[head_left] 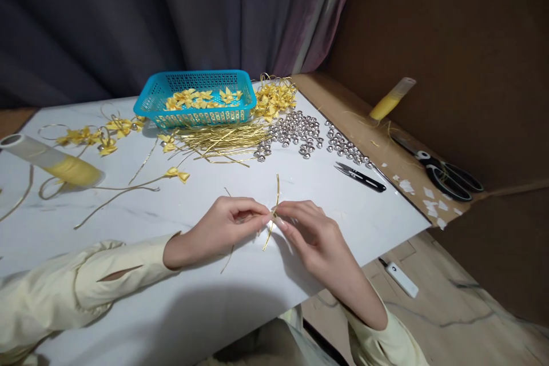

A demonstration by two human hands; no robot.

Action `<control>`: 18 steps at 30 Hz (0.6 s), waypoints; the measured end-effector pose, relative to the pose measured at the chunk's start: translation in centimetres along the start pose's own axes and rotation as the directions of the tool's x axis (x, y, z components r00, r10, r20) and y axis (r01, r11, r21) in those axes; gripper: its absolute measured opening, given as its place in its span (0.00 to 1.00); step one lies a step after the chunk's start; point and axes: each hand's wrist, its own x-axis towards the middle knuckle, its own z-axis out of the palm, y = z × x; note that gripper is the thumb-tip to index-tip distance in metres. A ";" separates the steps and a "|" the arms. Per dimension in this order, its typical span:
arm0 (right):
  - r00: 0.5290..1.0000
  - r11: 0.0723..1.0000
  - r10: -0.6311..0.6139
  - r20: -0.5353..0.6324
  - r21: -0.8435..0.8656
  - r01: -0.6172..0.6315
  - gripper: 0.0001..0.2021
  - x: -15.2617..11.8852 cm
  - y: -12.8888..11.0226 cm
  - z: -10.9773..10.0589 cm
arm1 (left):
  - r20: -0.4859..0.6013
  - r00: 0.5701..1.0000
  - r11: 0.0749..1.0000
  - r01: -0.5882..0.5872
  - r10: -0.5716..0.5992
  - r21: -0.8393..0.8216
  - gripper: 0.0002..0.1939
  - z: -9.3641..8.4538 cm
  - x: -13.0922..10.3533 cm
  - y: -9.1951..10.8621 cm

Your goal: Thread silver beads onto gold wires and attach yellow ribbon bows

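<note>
Close together over the front of the white tabletop, both my hands meet at a short gold cord. Thumb and index finger of my left hand are pinched at the cord's middle. From the other side, the fingertips of my right hand close on the same spot. The cord's two ends stick out above and below the fingertips. A small part of it between the fingers is hidden, so I cannot tell whether it is knotted. Thin cord ends also show behind my left hand.
A blue basket holds yellow ribbon bows. Near it lie a bundle of gold cords, silver bells and more bows. Thread snips and scissors lie right. Yellow thread spools stand left and right.
</note>
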 end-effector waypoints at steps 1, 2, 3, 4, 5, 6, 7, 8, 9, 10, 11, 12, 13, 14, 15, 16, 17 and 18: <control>1.000 0.999 0.007 0.012 0.043 -0.008 0.07 0.0 -0.1 0.1 | -0.009 1.000 0.999 -0.030 0.030 0.026 0.10 0.0 0.0 0.1; 1.000 0.997 0.012 0.015 0.075 -0.013 0.08 0.1 -0.1 0.2 | -0.014 0.998 0.997 -0.058 0.059 0.045 0.10 0.0 -0.1 0.1; 1.000 0.995 0.014 0.010 0.095 -0.015 0.08 0.1 -0.2 0.3 | -0.019 0.996 0.995 -0.084 0.085 0.059 0.10 0.0 -0.1 0.2; 1.000 0.995 0.015 -0.001 0.101 -0.015 0.08 0.1 -0.2 0.4 | -0.023 0.994 0.992 -0.105 0.107 0.069 0.09 0.0 -0.1 0.2; 1.000 0.995 0.015 -0.016 0.095 -0.013 0.09 0.1 -0.2 0.4 | -0.029 0.992 0.990 -0.121 0.123 0.078 0.09 0.0 -0.1 0.2; 1.000 0.997 0.010 -0.029 0.082 -0.008 0.09 0.2 -0.3 0.5 | -0.035 0.990 0.988 -0.130 0.133 0.086 0.09 0.1 -0.1 0.2; 0.999 0.998 0.006 -0.041 0.067 -0.004 0.08 0.2 -0.3 0.5 | -0.039 0.990 0.987 -0.133 0.137 0.093 0.09 0.1 -0.1 0.2; 0.999 0.999 0.004 -0.051 0.054 -0.001 0.08 0.1 -0.3 0.6 | -0.042 0.990 0.986 -0.132 0.137 0.098 0.09 0.1 -0.1 0.1; 0.998 0.999 0.003 -0.061 0.045 0.000 0.08 0.1 -0.3 0.6 | -0.046 0.990 0.986 -0.131 0.136 0.103 0.09 0.1 -0.1 0.1; 0.998 0.999 0.009 -0.069 0.043 -0.006 0.08 0.1 -0.3 0.6 | -0.049 0.989 0.986 -0.132 0.138 0.106 0.09 0.1 -0.1 0.0; 0.997 0.999 0.021 -0.075 0.050 -0.017 0.08 0.1 -0.3 0.6 | -0.053 0.988 0.985 -0.136 0.143 0.108 0.08 0.1 -0.1 -0.1; 0.996 0.997 0.040 -0.074 0.064 -0.035 0.08 0.2 -0.3 0.6 | -0.056 0.987 0.984 -0.143 0.150 0.110 0.08 0.1 -0.1 -0.1; 0.996 0.995 0.060 -0.066 0.084 -0.054 0.07 0.2 -0.3 0.6 | -0.056 0.986 0.982 -0.152 0.159 0.112 0.08 0.1 -0.2 -0.2; 0.996 0.992 0.075 -0.053 0.107 -0.069 0.07 0.2 -0.2 0.6 | -0.057 0.984 0.980 -0.162 0.169 0.116 0.08 0.1 -0.2 -0.2; 0.996 0.989 0.083 -0.038 0.128 -0.078 0.07 0.3 -0.2 0.6 | -0.055 0.982 0.978 -0.172 0.180 0.120 0.08 0.1 -0.2 -0.2; 0.996 0.987 0.083 -0.029 0.140 -0.078 0.07 0.3 -0.1 0.6 | -0.051 0.981 0.975 -0.180 0.188 0.126 0.08 0.1 -0.3 -0.2; 0.997 0.988 0.074 -0.028 0.137 -0.070 0.07 0.3 -0.1 0.6 | -0.048 0.980 0.974 -0.184 0.192 0.133 0.08 0.1 -0.3 -0.2; 0.998 0.991 0.061 -0.035 0.121 -0.056 0.07 0.3 -0.2 0.6 | -0.046 0.980 0.973 -0.184 0.192 0.139 0.08 0.1 -0.3 -0.2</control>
